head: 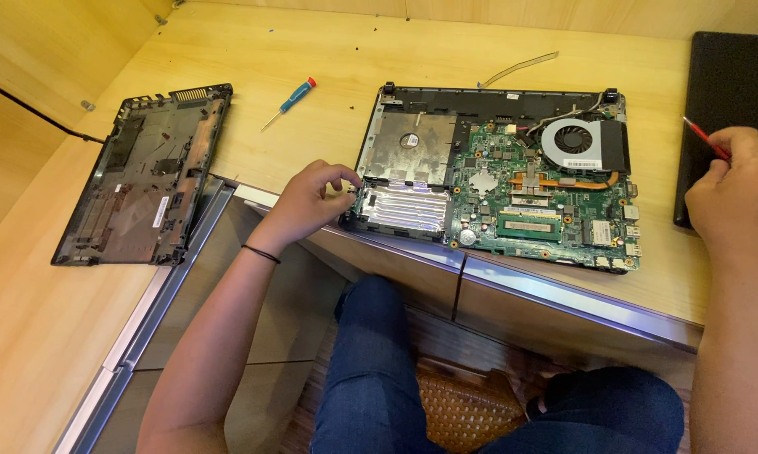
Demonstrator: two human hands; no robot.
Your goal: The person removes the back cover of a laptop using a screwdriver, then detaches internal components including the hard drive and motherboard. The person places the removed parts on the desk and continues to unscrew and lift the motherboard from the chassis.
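On the pale wooden desk lies one opened laptop, its underside bared: one green circuit board, one round cooling fan at the far right corner, one copper heat pipe running from it, and one silver drive bay at the near left corner. At that corner the left hand rests, fingers curled and pinched together against the laptop's edge; whether anything small sits between the fingertips I cannot tell. A thin black band circles that wrist.

Off to the right, well apart from the laptop, the right hand is closed in a loose fist around one red-handled screwdriver, whose tip sticks out toward the left. It hovers over one flat black panel lying at the desk's right edge.

A second screwdriver, blue-handled with a red cap, lies untouched on the desk between the laptop and the one removed black bottom cover, which sits at the left, inner side up. One flat ribbon strip lies just beyond the laptop's far edge, and a few tiny dark specks, perhaps screws, dot the wood nearby. One black cable runs along the left wall. Below, the person's knees in blue jeans show, with a woven brown seat between them.
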